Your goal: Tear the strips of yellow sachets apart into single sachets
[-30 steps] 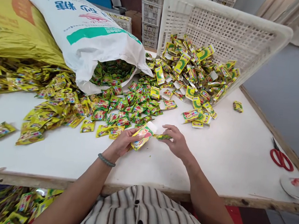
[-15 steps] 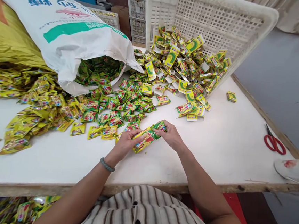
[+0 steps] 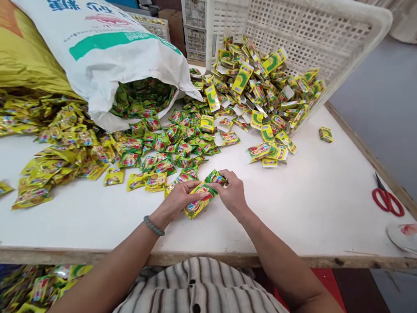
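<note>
My left hand point(image 3: 176, 201) is closed around a small yellow-and-green candy box point(image 3: 196, 207), holding it slantwise just above the table. In the fingers of my right hand point(image 3: 236, 192) is a green candy packet point(image 3: 214, 177), pinched at the upper end of that box. The packet's lower part meets the box; how far it sits inside is hard to see. Close beyond my left hand lie loose green packets point(image 3: 164, 165) and yellow packets point(image 3: 155, 182) on the white table point(image 3: 284, 212).
A white sack point(image 3: 103, 64) spills green packets beside a yellow sack point(image 3: 20, 52). A tipped white crate point(image 3: 307, 29) holds many small boxes point(image 3: 242, 79), several spread before it. Red-handled scissors point(image 3: 387, 200) and a white cup point(image 3: 411, 236) are at the right. One box point(image 3: 326, 134) lies alone.
The green packet has come down closer to the box as my right hand moved slightly left and towards my left hand. The whole view has shifted a little.
</note>
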